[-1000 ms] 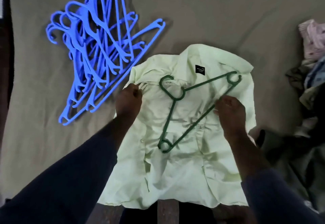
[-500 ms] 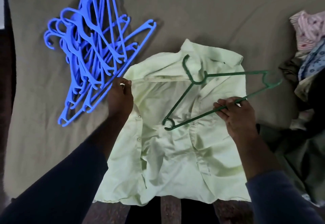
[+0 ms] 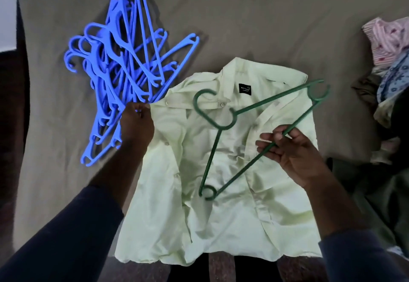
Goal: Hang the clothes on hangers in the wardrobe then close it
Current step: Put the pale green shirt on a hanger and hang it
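Note:
A pale green shirt [image 3: 223, 211] lies spread on the grey-brown bed sheet [image 3: 243, 16], collar away from me, a black label showing inside the collar. My right hand [image 3: 292, 155] grips the long bar of a dark green hanger [image 3: 234, 113] and holds it just over the shirt's chest, hook pointing toward the collar's left side. My left hand [image 3: 136, 122] pinches the shirt's left shoulder edge.
A pile of several blue hangers [image 3: 124, 78] lies on the sheet to the left of the shirt. A heap of other clothes [image 3: 389, 64], pink, patterned blue and dark, sits at the right edge. Dark floor shows at far left.
My right hand has swung the green hanger round over the shirt, so its hook went from the collar's middle back to the left. The shirt front has been pulled open, showing the label again.

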`<state>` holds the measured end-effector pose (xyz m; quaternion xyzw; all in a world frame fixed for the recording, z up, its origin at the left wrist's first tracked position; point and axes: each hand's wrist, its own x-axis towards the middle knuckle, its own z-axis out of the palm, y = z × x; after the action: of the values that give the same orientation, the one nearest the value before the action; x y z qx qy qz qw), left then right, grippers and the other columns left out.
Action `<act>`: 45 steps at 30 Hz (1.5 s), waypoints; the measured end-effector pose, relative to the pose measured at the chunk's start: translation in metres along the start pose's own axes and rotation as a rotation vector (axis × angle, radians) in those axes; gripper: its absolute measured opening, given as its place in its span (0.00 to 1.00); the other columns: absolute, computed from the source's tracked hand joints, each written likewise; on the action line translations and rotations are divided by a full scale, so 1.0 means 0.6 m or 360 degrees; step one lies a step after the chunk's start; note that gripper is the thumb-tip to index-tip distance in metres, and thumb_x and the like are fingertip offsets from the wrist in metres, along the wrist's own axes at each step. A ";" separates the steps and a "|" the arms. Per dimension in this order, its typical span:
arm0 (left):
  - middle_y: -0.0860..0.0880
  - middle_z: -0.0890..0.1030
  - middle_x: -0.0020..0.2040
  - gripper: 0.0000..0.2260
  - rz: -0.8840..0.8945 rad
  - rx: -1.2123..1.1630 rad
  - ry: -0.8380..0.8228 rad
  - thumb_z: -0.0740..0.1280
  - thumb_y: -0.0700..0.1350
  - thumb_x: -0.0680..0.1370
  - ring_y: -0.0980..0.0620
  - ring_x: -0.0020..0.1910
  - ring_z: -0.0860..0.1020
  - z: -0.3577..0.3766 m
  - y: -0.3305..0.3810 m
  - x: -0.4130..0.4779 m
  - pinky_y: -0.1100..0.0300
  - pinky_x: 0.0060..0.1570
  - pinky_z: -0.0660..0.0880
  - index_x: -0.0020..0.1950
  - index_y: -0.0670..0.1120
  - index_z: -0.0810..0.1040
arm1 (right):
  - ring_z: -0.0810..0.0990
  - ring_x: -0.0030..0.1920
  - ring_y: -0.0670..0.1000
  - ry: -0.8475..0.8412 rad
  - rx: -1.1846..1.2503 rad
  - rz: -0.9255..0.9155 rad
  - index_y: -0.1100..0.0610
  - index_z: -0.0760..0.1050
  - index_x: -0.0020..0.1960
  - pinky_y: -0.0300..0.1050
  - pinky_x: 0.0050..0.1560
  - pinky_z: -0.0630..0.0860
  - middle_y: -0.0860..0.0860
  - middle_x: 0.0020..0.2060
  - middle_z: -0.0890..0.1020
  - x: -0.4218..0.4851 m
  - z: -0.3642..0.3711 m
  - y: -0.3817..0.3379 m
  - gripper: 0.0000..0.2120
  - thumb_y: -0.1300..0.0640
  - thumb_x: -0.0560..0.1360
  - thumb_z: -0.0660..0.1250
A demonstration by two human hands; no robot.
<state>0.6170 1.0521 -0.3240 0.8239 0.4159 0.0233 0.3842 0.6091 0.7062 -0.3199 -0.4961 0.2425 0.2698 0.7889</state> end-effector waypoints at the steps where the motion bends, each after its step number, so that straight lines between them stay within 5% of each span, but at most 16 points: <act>1: 0.45 0.79 0.46 0.08 -0.0027 -0.0023 0.0002 0.62 0.47 0.81 0.49 0.43 0.77 -0.002 -0.005 0.000 0.63 0.37 0.70 0.51 0.43 0.76 | 0.86 0.45 0.58 0.0121 0.0064 -0.0059 0.56 0.72 0.46 0.53 0.51 0.83 0.57 0.43 0.85 0.008 -0.006 0.005 0.02 0.61 0.74 0.64; 4: 0.50 0.74 0.39 0.12 -0.0099 -0.0146 0.0010 0.63 0.47 0.80 0.56 0.34 0.70 -0.009 -0.007 -0.006 0.71 0.27 0.65 0.50 0.37 0.76 | 0.86 0.43 0.56 0.0534 0.0243 -0.0177 0.54 0.70 0.45 0.49 0.43 0.83 0.55 0.43 0.84 0.035 -0.019 0.031 0.06 0.62 0.79 0.63; 8: 0.53 0.73 0.36 0.11 -0.0287 -0.0404 0.0005 0.64 0.50 0.80 0.55 0.35 0.71 -0.017 0.009 -0.018 0.61 0.34 0.69 0.54 0.44 0.78 | 0.86 0.42 0.56 0.0735 0.0449 -0.0248 0.55 0.69 0.47 0.51 0.45 0.84 0.58 0.45 0.82 0.070 -0.004 0.058 0.09 0.65 0.83 0.58; 12: 0.54 0.76 0.39 0.10 -0.0312 -0.0472 -0.0099 0.64 0.52 0.81 0.58 0.36 0.73 -0.039 0.033 -0.038 0.64 0.33 0.69 0.55 0.47 0.79 | 0.85 0.42 0.57 0.0826 0.0641 -0.0292 0.56 0.68 0.47 0.55 0.51 0.83 0.58 0.43 0.81 0.108 0.043 0.061 0.08 0.66 0.83 0.57; 21: 0.54 0.77 0.38 0.08 -0.0229 -0.0447 -0.0230 0.66 0.49 0.80 0.60 0.35 0.74 -0.056 0.010 -0.073 0.65 0.36 0.71 0.51 0.46 0.79 | 0.86 0.42 0.55 0.0736 0.0840 -0.0244 0.58 0.69 0.46 0.50 0.48 0.84 0.56 0.41 0.83 0.103 0.077 0.086 0.09 0.64 0.84 0.55; 25: 0.47 0.81 0.42 0.09 -0.0217 -0.0517 -0.0371 0.67 0.53 0.78 0.54 0.39 0.78 -0.036 0.008 -0.103 0.54 0.44 0.77 0.48 0.48 0.79 | 0.86 0.39 0.54 0.0602 0.0686 -0.0026 0.56 0.70 0.47 0.48 0.42 0.84 0.55 0.40 0.84 0.099 0.126 0.133 0.07 0.66 0.82 0.60; 29: 0.53 0.77 0.34 0.06 -0.0185 -0.0335 -0.0531 0.68 0.53 0.78 0.58 0.28 0.72 -0.022 0.014 -0.138 0.64 0.29 0.70 0.45 0.52 0.77 | 0.84 0.44 0.57 0.0592 0.0489 0.0235 0.59 0.71 0.50 0.49 0.40 0.84 0.59 0.46 0.81 0.089 0.129 0.161 0.04 0.65 0.82 0.60; 33: 0.50 0.81 0.38 0.07 0.0104 0.0057 -0.0572 0.68 0.53 0.78 0.53 0.38 0.78 -0.035 -0.015 -0.146 0.60 0.38 0.73 0.49 0.50 0.78 | 0.85 0.43 0.57 0.0552 0.0664 -0.0077 0.57 0.71 0.46 0.54 0.50 0.83 0.60 0.43 0.83 0.084 0.114 0.130 0.07 0.66 0.82 0.60; 38: 0.53 0.75 0.30 0.08 0.0362 0.0148 -0.0765 0.65 0.49 0.80 0.59 0.30 0.73 -0.034 -0.026 -0.172 0.68 0.32 0.67 0.44 0.47 0.76 | 0.86 0.44 0.55 0.0416 0.0772 -0.0170 0.58 0.72 0.47 0.52 0.52 0.83 0.59 0.44 0.84 0.114 0.140 0.111 0.07 0.66 0.82 0.59; 42: 0.51 0.75 0.29 0.08 -0.0022 -0.0125 -0.1223 0.65 0.48 0.81 0.54 0.23 0.72 -0.018 -0.023 -0.178 0.61 0.25 0.69 0.45 0.46 0.77 | 0.83 0.37 0.54 0.0466 0.0026 0.0306 0.59 0.73 0.53 0.48 0.40 0.83 0.59 0.44 0.83 0.150 0.170 0.120 0.07 0.56 0.84 0.60; 45: 0.47 0.79 0.34 0.11 -0.0178 -0.0374 -0.0731 0.66 0.50 0.80 0.50 0.30 0.76 -0.019 -0.042 -0.141 0.57 0.33 0.72 0.43 0.45 0.77 | 0.80 0.29 0.53 0.0455 -0.0643 0.0490 0.59 0.75 0.48 0.44 0.28 0.78 0.58 0.37 0.82 0.148 0.150 0.107 0.14 0.48 0.82 0.63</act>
<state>0.5408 1.0090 -0.3088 0.7331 0.3569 -0.1375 0.5623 0.6423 0.8279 -0.3843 -0.6334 0.3650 0.3565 0.5818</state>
